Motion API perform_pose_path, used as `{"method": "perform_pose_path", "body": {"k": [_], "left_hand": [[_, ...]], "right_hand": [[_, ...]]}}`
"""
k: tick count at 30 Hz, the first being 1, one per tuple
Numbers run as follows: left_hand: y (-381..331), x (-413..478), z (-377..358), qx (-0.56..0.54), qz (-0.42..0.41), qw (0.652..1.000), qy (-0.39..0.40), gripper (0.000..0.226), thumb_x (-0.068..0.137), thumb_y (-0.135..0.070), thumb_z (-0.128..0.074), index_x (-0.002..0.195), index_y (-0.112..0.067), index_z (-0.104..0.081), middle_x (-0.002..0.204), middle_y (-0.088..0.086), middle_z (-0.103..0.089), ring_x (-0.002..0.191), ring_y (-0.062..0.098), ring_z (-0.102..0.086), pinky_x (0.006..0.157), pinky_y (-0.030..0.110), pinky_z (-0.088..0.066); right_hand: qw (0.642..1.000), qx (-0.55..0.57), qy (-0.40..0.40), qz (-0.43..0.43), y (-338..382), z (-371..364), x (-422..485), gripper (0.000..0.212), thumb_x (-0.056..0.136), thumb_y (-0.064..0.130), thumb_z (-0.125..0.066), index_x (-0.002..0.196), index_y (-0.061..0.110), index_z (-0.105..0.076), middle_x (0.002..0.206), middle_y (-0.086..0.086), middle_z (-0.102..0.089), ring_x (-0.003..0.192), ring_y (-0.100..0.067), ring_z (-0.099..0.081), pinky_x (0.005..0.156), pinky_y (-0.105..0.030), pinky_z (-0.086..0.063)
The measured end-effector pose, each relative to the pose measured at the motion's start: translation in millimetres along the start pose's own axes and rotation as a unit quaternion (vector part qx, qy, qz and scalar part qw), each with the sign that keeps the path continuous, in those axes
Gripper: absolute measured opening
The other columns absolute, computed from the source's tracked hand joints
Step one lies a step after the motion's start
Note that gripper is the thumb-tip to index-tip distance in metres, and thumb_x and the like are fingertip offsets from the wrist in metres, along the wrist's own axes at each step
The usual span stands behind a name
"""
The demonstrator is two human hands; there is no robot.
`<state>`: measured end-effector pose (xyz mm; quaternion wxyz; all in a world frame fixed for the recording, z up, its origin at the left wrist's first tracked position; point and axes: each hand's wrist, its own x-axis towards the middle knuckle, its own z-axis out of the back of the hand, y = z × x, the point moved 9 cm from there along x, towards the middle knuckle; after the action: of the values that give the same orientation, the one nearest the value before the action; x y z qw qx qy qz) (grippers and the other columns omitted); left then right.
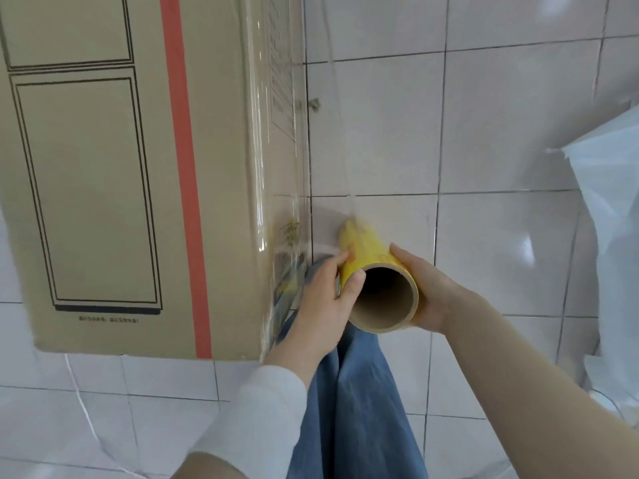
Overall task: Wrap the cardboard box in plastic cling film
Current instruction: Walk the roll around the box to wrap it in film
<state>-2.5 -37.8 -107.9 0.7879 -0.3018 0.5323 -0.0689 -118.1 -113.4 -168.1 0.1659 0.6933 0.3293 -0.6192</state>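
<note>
Tiled floor bore the box, film running from its edge to the roll, which left hand and right hand gripped, fingers curled: mid-wrap, likely needing tension next.

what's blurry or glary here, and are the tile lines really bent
Head view: the far end of the cling film roll is motion-blurred, its near rim sharp; glare patches shine on the floor tiles at right; bright streaks run down the film on the cardboard box edge; grout lines bow, wide-angle distortion.
</note>
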Motion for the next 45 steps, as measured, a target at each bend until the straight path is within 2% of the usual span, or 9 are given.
{"method": "perform_pose_path", "body": {"k": [4, 9, 13, 22, 27, 32, 36, 39, 45], "left_hand": [[27, -43, -30, -0.043, 0.055, 0.997, 0.019, 0.037, 0.087, -0.051, -0.038, 0.122, -0.040, -0.033, 0.111, -0.033, -0.045, 0.103, -0.015, -0.045, 0.087, 0.006, -0.035], [55, -48, -43, -0.002, 0.105, 0.990, 0.093, 0.060, 0.083, -0.060, -0.044, 0.134, -0.029, -0.035, 0.138, -0.009, -0.046, 0.129, 0.010, -0.042, 0.103, 0.026, -0.037], [31, -23, -32, 0.029, 0.067, 0.992, 0.102, 0.098, 0.067, -0.069, -0.042, 0.148, -0.032, -0.001, 0.157, -0.009, -0.009, 0.142, 0.013, -0.016, 0.113, 0.036, -0.021], [47, -21, -18, 0.009, 0.017, 0.993, 0.114, 0.060, 0.085, -0.060, -0.042, 0.139, -0.035, -0.032, 0.140, -0.010, -0.043, 0.129, 0.009, -0.040, 0.106, 0.030, -0.035], [94, -73, -42, -0.078, 0.089, 0.982, 0.145, 0.062, 0.062, -0.088, -0.034, 0.120, -0.075, -0.014, 0.144, -0.025, -0.030, 0.134, 0.004, -0.033, 0.112, 0.039, -0.033], [112, -89, -41, -0.041, 0.118, 0.980, 0.153, 0.029, 0.092, -0.052, -0.035, 0.120, -0.048, -0.030, 0.127, -0.022, -0.043, 0.119, 0.002, -0.040, 0.097, 0.021, -0.029], [101, -69, -29, -0.018, 0.088, 0.986, 0.139, 0.043, 0.090, -0.049, -0.047, 0.125, -0.033, -0.030, 0.118, -0.033, -0.038, 0.110, -0.015, -0.039, 0.082, 0.001, -0.030], [88, -55, -33, 0.033, 0.025, 0.984, 0.174, 0.070, 0.089, -0.047, -0.047, 0.146, -0.030, -0.011, 0.142, -0.026, -0.021, 0.130, -0.006, -0.023, 0.103, 0.013, -0.019], [92, -61, -29, 0.051, -0.006, 0.993, 0.109, 0.057, 0.093, -0.041, -0.042, 0.145, -0.025, -0.025, 0.142, -0.013, -0.035, 0.131, 0.001, -0.030, 0.094, 0.005, -0.024]], "right_hand": [[0.998, -0.054, 0.000, 0.034, -13, 1, 2, 0.050, 0.091, 0.043, -0.052, 0.133, 0.017, -0.045, 0.091, -0.014, -0.063, 0.070, -0.025, -0.061, 0.059, -0.031, -0.051], [0.979, -0.195, -0.063, 0.019, -19, 9, 11, 0.054, 0.097, 0.050, -0.037, 0.142, 0.020, -0.036, 0.118, -0.016, -0.059, 0.095, -0.030, -0.062, 0.088, -0.042, -0.052], [0.987, -0.151, -0.057, 0.006, -18, 9, 22, 0.055, 0.095, 0.054, -0.037, 0.132, 0.015, -0.047, 0.111, -0.017, -0.064, 0.097, -0.033, -0.064, 0.094, -0.047, -0.050], [1.000, 0.025, 0.003, 0.013, -60, 7, 10, 0.058, 0.087, 0.056, -0.050, 0.124, 0.011, -0.055, 0.109, -0.017, -0.066, 0.092, -0.031, -0.064, 0.072, -0.039, -0.053], [0.999, 0.022, -0.027, 0.021, -87, -4, 9, 0.067, 0.085, 0.047, -0.059, 0.142, 0.021, -0.036, 0.096, -0.013, -0.064, 0.072, -0.025, -0.064, 0.057, -0.030, -0.052], [0.995, -0.073, -0.060, 0.013, -99, -18, 12, 0.058, 0.095, 0.042, -0.046, 0.147, 0.030, -0.023, 0.119, -0.015, -0.058, 0.081, -0.027, -0.062, 0.074, -0.038, -0.054], [0.992, -0.087, -0.080, 0.040, -97, -23, 28, 0.057, 0.098, 0.044, -0.037, 0.149, 0.031, -0.016, 0.133, -0.015, -0.050, 0.105, -0.032, -0.059, 0.094, -0.044, -0.049], [0.995, -0.065, -0.060, 0.046, -96, -21, 27, 0.051, 0.098, 0.044, -0.037, 0.142, 0.020, -0.035, 0.118, -0.016, -0.058, 0.090, -0.029, -0.060, 0.081, -0.040, -0.051], [0.992, 0.124, -0.019, 0.028, -138, -10, 20, 0.055, 0.091, 0.052, -0.045, 0.122, 0.008, -0.051, 0.108, -0.020, -0.065, 0.093, -0.035, -0.063, 0.078, -0.044, -0.052]]}}
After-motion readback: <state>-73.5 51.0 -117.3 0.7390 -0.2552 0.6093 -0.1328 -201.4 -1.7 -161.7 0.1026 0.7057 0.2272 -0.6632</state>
